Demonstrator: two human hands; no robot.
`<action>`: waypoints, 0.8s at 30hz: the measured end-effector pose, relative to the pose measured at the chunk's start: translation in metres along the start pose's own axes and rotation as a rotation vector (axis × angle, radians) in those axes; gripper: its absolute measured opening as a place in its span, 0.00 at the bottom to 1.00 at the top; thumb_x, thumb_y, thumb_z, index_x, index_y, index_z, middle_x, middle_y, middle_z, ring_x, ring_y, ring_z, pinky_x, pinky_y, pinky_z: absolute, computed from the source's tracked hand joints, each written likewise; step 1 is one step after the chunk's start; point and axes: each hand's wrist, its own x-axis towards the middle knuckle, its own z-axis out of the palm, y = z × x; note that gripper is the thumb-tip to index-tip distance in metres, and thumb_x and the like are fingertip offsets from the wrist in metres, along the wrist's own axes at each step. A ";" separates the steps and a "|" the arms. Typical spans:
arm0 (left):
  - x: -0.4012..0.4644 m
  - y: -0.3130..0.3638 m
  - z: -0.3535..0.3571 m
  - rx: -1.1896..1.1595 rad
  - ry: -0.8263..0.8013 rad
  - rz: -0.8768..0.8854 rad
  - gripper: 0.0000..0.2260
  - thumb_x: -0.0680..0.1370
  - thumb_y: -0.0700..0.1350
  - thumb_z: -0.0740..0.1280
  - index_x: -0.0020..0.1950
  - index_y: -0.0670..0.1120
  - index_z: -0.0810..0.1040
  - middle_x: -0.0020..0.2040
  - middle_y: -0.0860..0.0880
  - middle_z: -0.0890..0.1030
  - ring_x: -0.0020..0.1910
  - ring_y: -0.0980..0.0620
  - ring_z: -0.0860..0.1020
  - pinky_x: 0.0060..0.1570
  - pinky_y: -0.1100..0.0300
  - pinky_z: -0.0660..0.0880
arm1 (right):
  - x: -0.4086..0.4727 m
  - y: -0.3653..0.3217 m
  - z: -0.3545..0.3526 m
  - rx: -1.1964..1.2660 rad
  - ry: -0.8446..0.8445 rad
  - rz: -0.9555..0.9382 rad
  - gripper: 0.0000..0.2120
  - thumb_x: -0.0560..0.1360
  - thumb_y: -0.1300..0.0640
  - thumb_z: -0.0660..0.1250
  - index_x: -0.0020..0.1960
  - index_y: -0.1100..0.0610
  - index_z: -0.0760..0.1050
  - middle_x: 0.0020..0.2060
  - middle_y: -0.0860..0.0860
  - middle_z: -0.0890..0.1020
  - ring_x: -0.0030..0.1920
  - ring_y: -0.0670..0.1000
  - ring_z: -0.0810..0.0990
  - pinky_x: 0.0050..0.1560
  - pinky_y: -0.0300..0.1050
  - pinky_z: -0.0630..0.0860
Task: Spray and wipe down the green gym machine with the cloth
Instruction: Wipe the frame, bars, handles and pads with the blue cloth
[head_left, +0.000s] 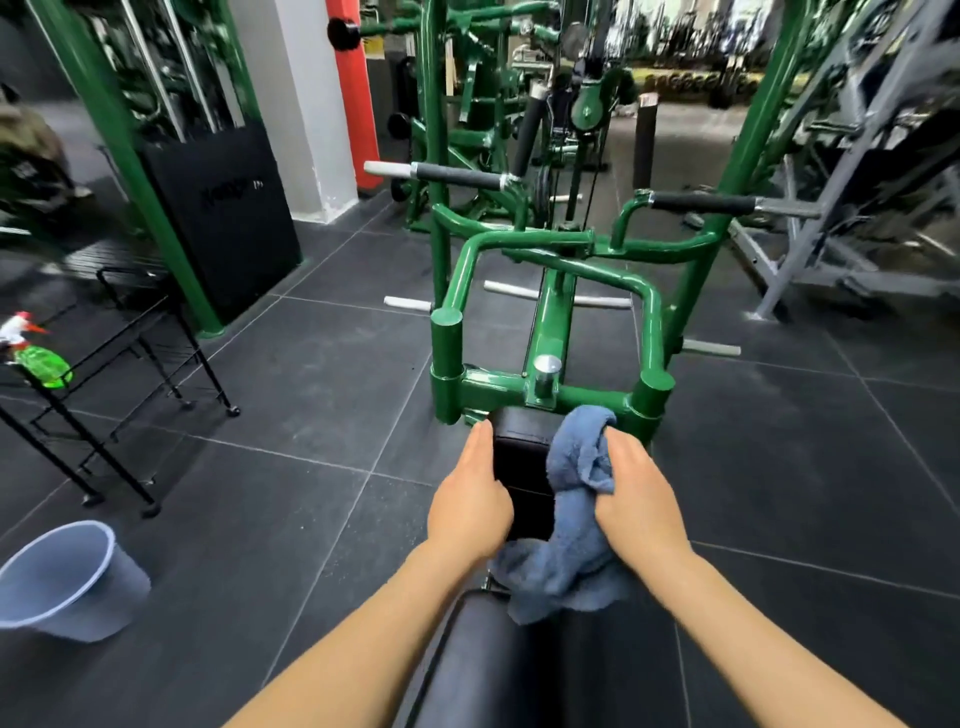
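Nearest the camera, a long black bench pad (519, 670) runs up the middle, with both bare forearms reaching over it. Just beyond, the right hand (636, 499) has its fingers curled around a bunched blue cloth (576, 519), whose loose tail drapes down onto the pad's near edge; holding it in a wad gives a thick, firm face for wiping. The left hand (470, 499) lies along the left side of the small black pad (522, 467), fingers fairly straight and pressed against it, holding nothing; it seems to be steadying the pad, or the person's balance, while the other hand works. The cloth's upper end sits against the small pad's top right, just below the green crossbar (540, 389) of the green gym machine (550, 291), so the wiping appears to be under way at the padded end, with the painted frame beyond probably still to do.

Off to the left on the dark tiled floor (311, 415), a pale bucket (67, 577) stands near. Farther left, a green spray bottle (36, 353) rests on a black wire cart (130, 353), well apart from both hands, parked within reach for the next spraying. Farther back, the machine's black-gripped handles (701, 203) spread out, and more green equipment fills the room.
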 end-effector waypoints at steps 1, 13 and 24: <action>0.002 0.002 -0.002 0.009 -0.003 -0.001 0.32 0.76 0.37 0.55 0.78 0.56 0.51 0.74 0.56 0.66 0.63 0.44 0.74 0.55 0.57 0.70 | 0.002 0.000 -0.006 -0.040 -0.033 0.015 0.12 0.71 0.70 0.59 0.51 0.57 0.69 0.50 0.53 0.75 0.47 0.56 0.72 0.42 0.48 0.67; 0.008 0.014 -0.017 0.110 -0.080 0.027 0.20 0.74 0.41 0.56 0.65 0.52 0.65 0.60 0.48 0.77 0.50 0.43 0.77 0.44 0.54 0.72 | 0.043 -0.030 0.010 -0.098 -0.178 -0.324 0.12 0.68 0.66 0.65 0.47 0.52 0.73 0.44 0.47 0.77 0.47 0.54 0.77 0.45 0.50 0.72; 0.008 0.014 0.025 0.642 0.069 0.445 0.38 0.69 0.44 0.67 0.77 0.40 0.57 0.77 0.43 0.62 0.76 0.45 0.60 0.72 0.44 0.61 | -0.003 -0.007 0.026 0.626 0.127 0.234 0.25 0.73 0.72 0.61 0.66 0.54 0.72 0.60 0.48 0.78 0.61 0.48 0.76 0.57 0.32 0.70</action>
